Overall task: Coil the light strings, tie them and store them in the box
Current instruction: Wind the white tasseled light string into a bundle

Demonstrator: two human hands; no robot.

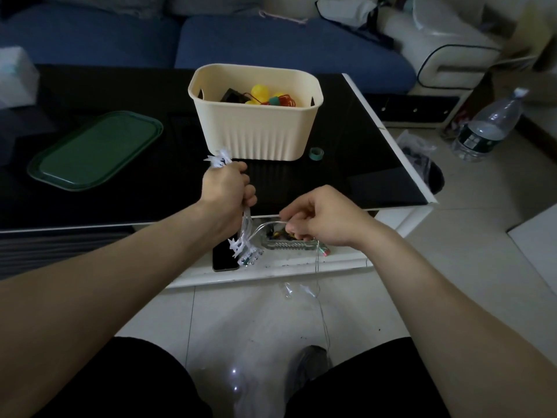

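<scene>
Left hand (227,188) has its fingers wrapped around the bundled white light string (245,233), right hand (321,218) pinches its clear wire. Cream box (256,131) sits on the table (346,176) just behind.

The box (256,128) stands on the counter (361,176), with a lid (93,152) to its left and a tape roll (316,153) just right of its base. A sofa (211,40) lies behind the counter. A water bottle (488,125) stands on the floor (482,267) to the right. A phone (224,257) lies on the lower shelf (301,267).
</scene>
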